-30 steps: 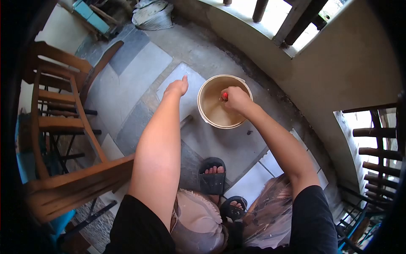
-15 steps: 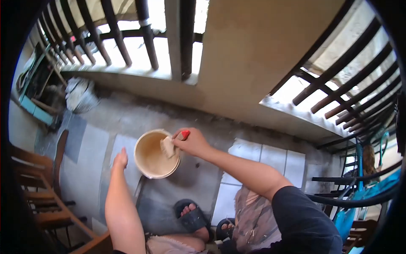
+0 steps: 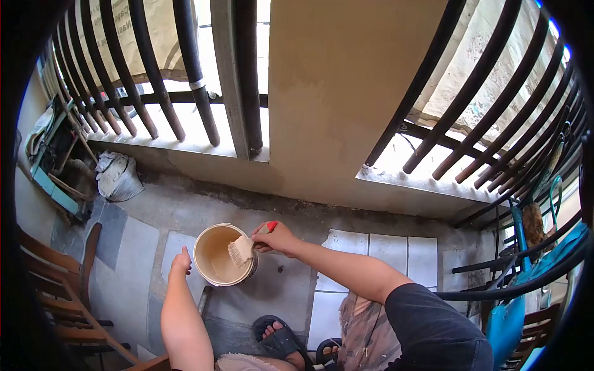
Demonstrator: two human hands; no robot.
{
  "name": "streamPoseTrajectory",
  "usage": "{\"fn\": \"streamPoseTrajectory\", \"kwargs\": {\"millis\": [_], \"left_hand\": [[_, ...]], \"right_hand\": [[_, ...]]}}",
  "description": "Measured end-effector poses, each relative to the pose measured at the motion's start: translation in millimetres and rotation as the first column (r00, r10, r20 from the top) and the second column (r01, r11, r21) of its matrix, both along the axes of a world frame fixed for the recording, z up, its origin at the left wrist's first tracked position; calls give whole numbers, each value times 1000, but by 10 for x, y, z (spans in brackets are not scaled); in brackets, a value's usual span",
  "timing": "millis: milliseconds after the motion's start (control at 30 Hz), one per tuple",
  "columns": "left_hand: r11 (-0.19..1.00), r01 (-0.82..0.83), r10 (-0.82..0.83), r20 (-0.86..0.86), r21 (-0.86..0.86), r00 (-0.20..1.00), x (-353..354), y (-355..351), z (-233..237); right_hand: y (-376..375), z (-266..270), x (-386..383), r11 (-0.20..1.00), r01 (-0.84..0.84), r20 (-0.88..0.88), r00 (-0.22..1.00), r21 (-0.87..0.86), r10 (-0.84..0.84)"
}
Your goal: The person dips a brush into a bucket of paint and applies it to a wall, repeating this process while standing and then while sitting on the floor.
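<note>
Grey concrete and pale floor tiles (image 3: 396, 247) underfoot, a beige wall (image 3: 334, 99) straight ahead with dark window bars (image 3: 154, 80) on either side. Down low, the right hand (image 3: 277, 237) is wrapped tight around a paintbrush (image 3: 242, 249), fingers closed on the red handle. The wet, cream-coloured bristles point left and sit just over the near rim of the bucket (image 3: 210, 275). That bucket stands on the concrete floor in front of the wall, cream paint inside. The left hand (image 3: 182, 261) hangs just beside the bucket's left side, not touching it, fingers loose and gripping nothing. A sandalled foot (image 3: 278, 328) is planted on the floor below the bucket. Off to the left, a wooden chair (image 3: 55, 278), and a crumpled sack (image 3: 117, 176) against the base of the wall.
</note>
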State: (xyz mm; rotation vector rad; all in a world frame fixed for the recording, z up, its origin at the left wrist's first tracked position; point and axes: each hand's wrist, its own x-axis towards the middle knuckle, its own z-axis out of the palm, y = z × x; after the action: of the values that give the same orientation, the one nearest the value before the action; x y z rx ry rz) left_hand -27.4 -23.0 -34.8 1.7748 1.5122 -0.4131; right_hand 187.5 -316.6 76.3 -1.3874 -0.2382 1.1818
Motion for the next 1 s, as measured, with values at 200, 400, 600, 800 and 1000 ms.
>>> {"fn": "streamPoseTrajectory", "kwargs": {"millis": [200,400,600,800,1000], "left_hand": [[1000,1,-1,-8,-29,1000,9,-54,54],[999,18,-19,-3,-29,1000,43,-110,110],[980,193,-189,-88,49,978,17,82,-211],[945,301,-286,-125,127,950,-13,142,-399],[979,199,-190,-156,44,969,37,-120,219]], "right_hand": [[-1,-84,1,1000,-1,-61,998,9,2],[-10,-98,24,1000,-11,-60,998,10,12],[-15,-88,-14,1000,11,-34,999,29,-10],[-5,-159,24,1000,-2,2,1000,21,2],[12,-95,-6,999,28,-37,999,-21,-28]]}}
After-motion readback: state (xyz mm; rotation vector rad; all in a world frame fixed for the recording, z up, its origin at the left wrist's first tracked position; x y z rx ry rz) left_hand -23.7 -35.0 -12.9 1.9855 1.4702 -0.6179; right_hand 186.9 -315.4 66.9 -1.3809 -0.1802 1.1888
